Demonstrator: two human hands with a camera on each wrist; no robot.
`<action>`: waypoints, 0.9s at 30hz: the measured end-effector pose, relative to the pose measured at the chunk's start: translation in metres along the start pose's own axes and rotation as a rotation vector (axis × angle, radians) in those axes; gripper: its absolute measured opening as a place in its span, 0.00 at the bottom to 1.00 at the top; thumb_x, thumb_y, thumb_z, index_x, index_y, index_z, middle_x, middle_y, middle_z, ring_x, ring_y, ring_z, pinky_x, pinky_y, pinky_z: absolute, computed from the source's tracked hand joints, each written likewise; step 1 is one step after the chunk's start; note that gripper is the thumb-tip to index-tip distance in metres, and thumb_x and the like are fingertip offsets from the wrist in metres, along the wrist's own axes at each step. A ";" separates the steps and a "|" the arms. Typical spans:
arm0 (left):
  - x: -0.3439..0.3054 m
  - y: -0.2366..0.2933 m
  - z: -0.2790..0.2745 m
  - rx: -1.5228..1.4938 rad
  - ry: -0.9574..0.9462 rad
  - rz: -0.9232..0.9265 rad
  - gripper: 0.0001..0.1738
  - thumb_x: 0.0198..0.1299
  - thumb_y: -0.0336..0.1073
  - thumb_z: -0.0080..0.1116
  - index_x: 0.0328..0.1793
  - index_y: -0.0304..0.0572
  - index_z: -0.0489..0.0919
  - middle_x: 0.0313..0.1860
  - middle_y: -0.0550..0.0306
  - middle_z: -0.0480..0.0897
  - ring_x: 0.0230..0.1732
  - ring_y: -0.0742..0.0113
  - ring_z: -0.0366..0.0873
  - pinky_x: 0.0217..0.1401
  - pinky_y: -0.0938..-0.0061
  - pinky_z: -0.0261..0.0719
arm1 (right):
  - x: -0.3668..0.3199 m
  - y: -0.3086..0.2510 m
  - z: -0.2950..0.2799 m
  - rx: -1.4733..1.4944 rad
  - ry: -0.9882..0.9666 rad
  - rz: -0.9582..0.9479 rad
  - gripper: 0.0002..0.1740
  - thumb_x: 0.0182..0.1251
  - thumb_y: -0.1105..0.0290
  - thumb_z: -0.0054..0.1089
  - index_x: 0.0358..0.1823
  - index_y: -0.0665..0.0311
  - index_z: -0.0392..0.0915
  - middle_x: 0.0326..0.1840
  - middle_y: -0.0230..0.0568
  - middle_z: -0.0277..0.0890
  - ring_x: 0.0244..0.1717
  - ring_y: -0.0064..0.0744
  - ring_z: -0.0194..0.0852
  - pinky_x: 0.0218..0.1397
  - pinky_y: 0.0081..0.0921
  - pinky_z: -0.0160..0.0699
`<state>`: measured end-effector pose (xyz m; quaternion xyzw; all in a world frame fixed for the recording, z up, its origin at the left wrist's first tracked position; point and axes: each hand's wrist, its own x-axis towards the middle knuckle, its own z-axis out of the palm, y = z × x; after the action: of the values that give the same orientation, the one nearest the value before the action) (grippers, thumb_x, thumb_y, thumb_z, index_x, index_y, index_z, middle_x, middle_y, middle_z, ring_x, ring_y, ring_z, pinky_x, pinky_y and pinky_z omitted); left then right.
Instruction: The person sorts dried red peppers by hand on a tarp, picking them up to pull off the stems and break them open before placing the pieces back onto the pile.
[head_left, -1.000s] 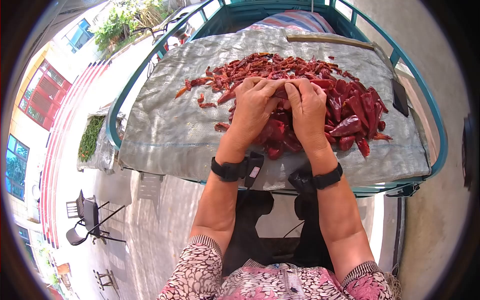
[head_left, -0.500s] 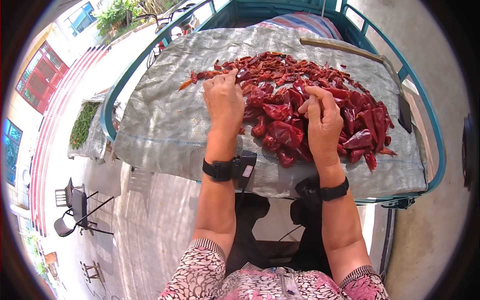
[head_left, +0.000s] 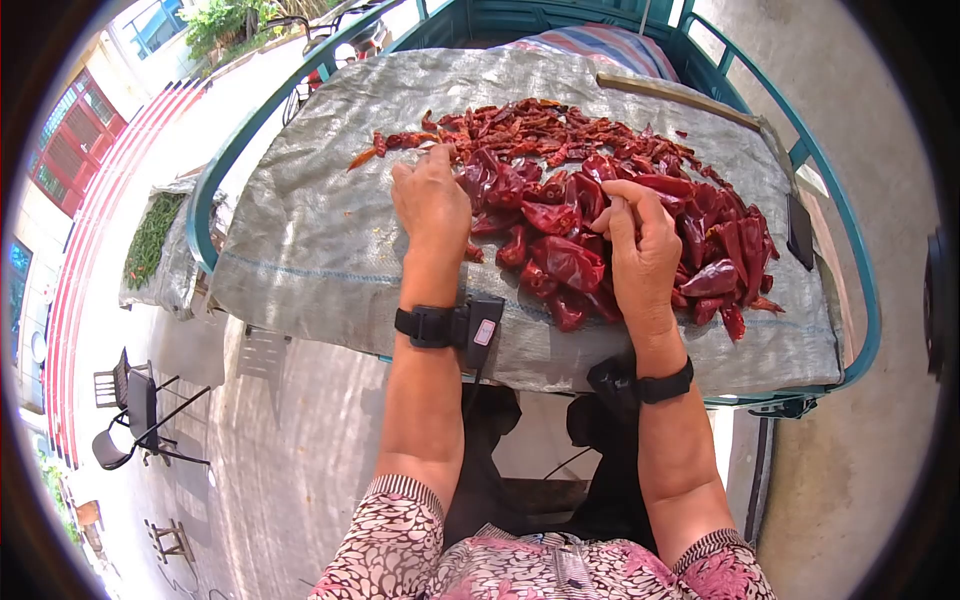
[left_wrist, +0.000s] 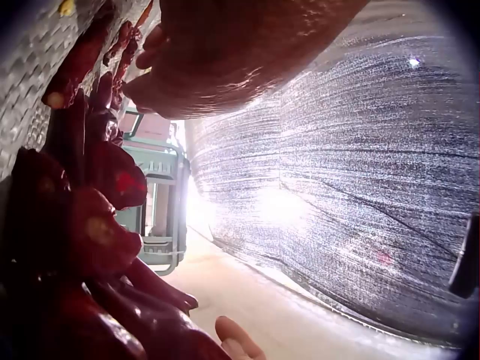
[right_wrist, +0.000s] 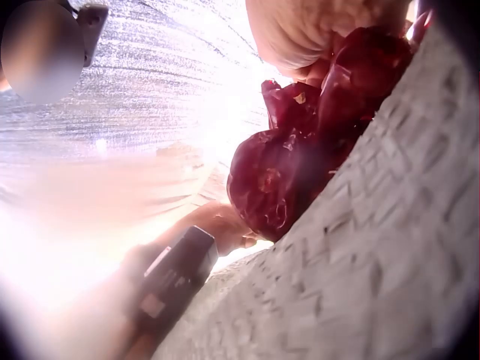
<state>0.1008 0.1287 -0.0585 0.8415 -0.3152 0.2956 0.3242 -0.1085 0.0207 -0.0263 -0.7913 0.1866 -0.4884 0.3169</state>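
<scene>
On the grey woven sheet (head_left: 330,200) lies a heap of large glossy red chillies (head_left: 570,262), with smaller dried red pieces (head_left: 560,125) behind it. The left hand (head_left: 432,205) is at the heap's left end, fingers loosely bent beside the small pieces; no chilli shows in its grip. The right hand (head_left: 645,245) hovers at the heap's middle, thumb and forefinger close together, the others loosely curled. In the left wrist view, the left hand (left_wrist: 240,56) is above dark chillies (left_wrist: 105,225). The right wrist view has the right hand (right_wrist: 330,34) behind red chillies (right_wrist: 277,176), its fingertips partly hidden.
Teal rails (head_left: 870,290) surround the cart bed. A wooden strip (head_left: 680,98) lies at the sheet's back, and a dark flat object (head_left: 799,232) at its right. Green produce (head_left: 155,235) is on a sack to the left. Black chairs (head_left: 140,410) stand on the ground.
The hands, together over the heap a second ago, have parted. The left has moved to the left end of the chillies; the right has shifted slightly right and down.
</scene>
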 end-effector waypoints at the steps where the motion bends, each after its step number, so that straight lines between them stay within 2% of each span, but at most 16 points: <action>1: -0.002 -0.001 0.002 -0.003 0.011 -0.001 0.11 0.57 0.30 0.63 0.46 0.49 0.87 0.39 0.51 0.86 0.45 0.50 0.79 0.53 0.61 0.76 | -0.001 0.000 0.000 -0.003 -0.001 -0.002 0.08 0.74 0.72 0.56 0.50 0.58 0.82 0.25 0.29 0.83 0.35 0.33 0.80 0.62 0.35 0.66; 4: 0.011 0.015 -0.017 -0.095 0.100 0.035 0.12 0.61 0.35 0.65 0.50 0.45 0.86 0.44 0.50 0.88 0.49 0.53 0.80 0.52 0.62 0.76 | 0.000 -0.001 -0.001 -0.010 0.004 -0.014 0.08 0.74 0.72 0.56 0.50 0.58 0.82 0.25 0.29 0.83 0.36 0.33 0.80 0.62 0.35 0.66; 7: 0.016 0.048 -0.057 -0.428 -0.355 -0.174 0.16 0.61 0.46 0.68 0.49 0.44 0.87 0.45 0.49 0.87 0.47 0.54 0.82 0.51 0.62 0.77 | -0.001 0.000 -0.001 -0.011 0.010 -0.011 0.08 0.74 0.72 0.56 0.49 0.58 0.82 0.26 0.29 0.83 0.37 0.33 0.80 0.63 0.35 0.66; 8: 0.012 0.049 -0.051 -0.386 -0.400 -0.136 0.21 0.59 0.51 0.70 0.47 0.43 0.87 0.42 0.48 0.86 0.45 0.55 0.83 0.48 0.62 0.78 | -0.002 0.001 0.000 -0.011 0.011 -0.009 0.08 0.74 0.72 0.56 0.49 0.58 0.82 0.26 0.29 0.83 0.37 0.34 0.80 0.63 0.35 0.66; 11: -0.002 0.040 -0.036 -0.178 -0.471 0.129 0.22 0.56 0.51 0.72 0.48 0.42 0.87 0.42 0.50 0.85 0.44 0.55 0.84 0.48 0.63 0.79 | -0.002 0.000 -0.001 0.014 -0.003 0.019 0.09 0.74 0.73 0.57 0.50 0.57 0.83 0.27 0.30 0.84 0.38 0.34 0.80 0.63 0.35 0.66; 12: -0.002 0.040 -0.035 -0.301 -0.499 0.046 0.18 0.59 0.47 0.70 0.48 0.41 0.86 0.42 0.52 0.85 0.45 0.54 0.84 0.49 0.63 0.78 | -0.002 0.000 -0.002 0.006 0.011 0.007 0.09 0.73 0.73 0.57 0.50 0.57 0.83 0.27 0.30 0.84 0.38 0.34 0.80 0.63 0.35 0.66; 15: 0.003 0.043 -0.035 -0.322 -0.329 0.024 0.13 0.62 0.41 0.67 0.47 0.41 0.86 0.43 0.52 0.85 0.46 0.53 0.83 0.52 0.62 0.78 | -0.004 0.000 -0.003 0.000 0.060 -0.020 0.09 0.73 0.73 0.58 0.50 0.57 0.83 0.27 0.30 0.84 0.37 0.32 0.79 0.65 0.34 0.65; 16: 0.002 0.042 -0.034 -0.342 -0.203 0.103 0.10 0.65 0.35 0.65 0.48 0.40 0.85 0.39 0.54 0.85 0.40 0.59 0.84 0.43 0.66 0.79 | -0.004 0.001 -0.003 0.011 0.076 -0.026 0.09 0.73 0.73 0.58 0.50 0.57 0.83 0.27 0.29 0.83 0.37 0.31 0.79 0.66 0.34 0.64; 19: 0.009 0.051 -0.039 -0.590 -0.111 0.016 0.10 0.66 0.33 0.65 0.51 0.41 0.85 0.33 0.58 0.83 0.31 0.72 0.80 0.32 0.74 0.77 | -0.005 -0.002 -0.006 0.027 0.079 -0.069 0.10 0.71 0.71 0.62 0.52 0.57 0.83 0.28 0.28 0.83 0.36 0.28 0.78 0.70 0.35 0.60; 20: 0.010 0.052 -0.042 -0.631 -0.164 0.032 0.10 0.68 0.31 0.64 0.53 0.42 0.84 0.29 0.64 0.81 0.27 0.80 0.74 0.26 0.81 0.73 | -0.005 -0.005 -0.009 0.029 0.065 -0.103 0.12 0.69 0.69 0.64 0.53 0.57 0.82 0.29 0.28 0.83 0.36 0.26 0.78 0.71 0.36 0.59; 23: 0.007 0.075 -0.069 -0.941 -0.480 -0.083 0.09 0.68 0.30 0.63 0.53 0.40 0.84 0.30 0.66 0.82 0.28 0.83 0.74 0.28 0.84 0.74 | -0.004 -0.014 -0.017 0.038 0.001 -0.240 0.18 0.65 0.65 0.71 0.56 0.56 0.81 0.33 0.27 0.84 0.35 0.23 0.76 0.74 0.39 0.54; 24: 0.008 0.079 -0.076 -0.996 -0.592 -0.023 0.09 0.68 0.29 0.63 0.53 0.37 0.83 0.33 0.65 0.83 0.33 0.83 0.78 0.33 0.85 0.78 | -0.004 -0.015 -0.018 -0.006 -0.019 -0.285 0.21 0.63 0.64 0.73 0.56 0.56 0.80 0.35 0.27 0.84 0.34 0.23 0.76 0.75 0.40 0.55; 27: -0.004 0.097 -0.074 -1.262 -0.728 0.001 0.11 0.68 0.27 0.62 0.55 0.35 0.81 0.38 0.62 0.84 0.38 0.81 0.80 0.40 0.84 0.81 | -0.004 -0.014 -0.017 -0.117 -0.039 -0.399 0.26 0.59 0.60 0.76 0.58 0.55 0.80 0.40 0.27 0.85 0.34 0.25 0.77 0.74 0.43 0.56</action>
<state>0.0061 0.1272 0.0192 0.5392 -0.5140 -0.2410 0.6220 -0.1260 0.0280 -0.0138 -0.8389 0.0482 -0.5146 0.1709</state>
